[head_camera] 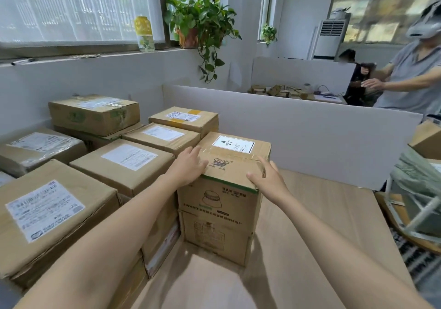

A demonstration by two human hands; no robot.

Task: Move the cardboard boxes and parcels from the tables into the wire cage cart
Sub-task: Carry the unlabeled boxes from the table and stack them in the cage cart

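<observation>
A tall cardboard box (218, 215) with a white "heavy" label on top stands upright on the wooden table (310, 225). My left hand (188, 165) lies flat on the box's top at its left edge, fingers straight. My right hand (268, 177) rests on the top's near right corner, thumb along the front edge. Several taped, labelled cardboard boxes (124, 163) are stacked to the left, touching the tall box. The wire cage cart (420, 211) shows at the right edge with a grey-green parcel (415, 172) and a box (427, 141) in it.
A white partition (298, 127) runs along the table's far side. Another person (410, 77) with a headset stands behind it at the right. A potted plant (198, 20) and a yellow-lidded jar (144, 34) sit on the window sill.
</observation>
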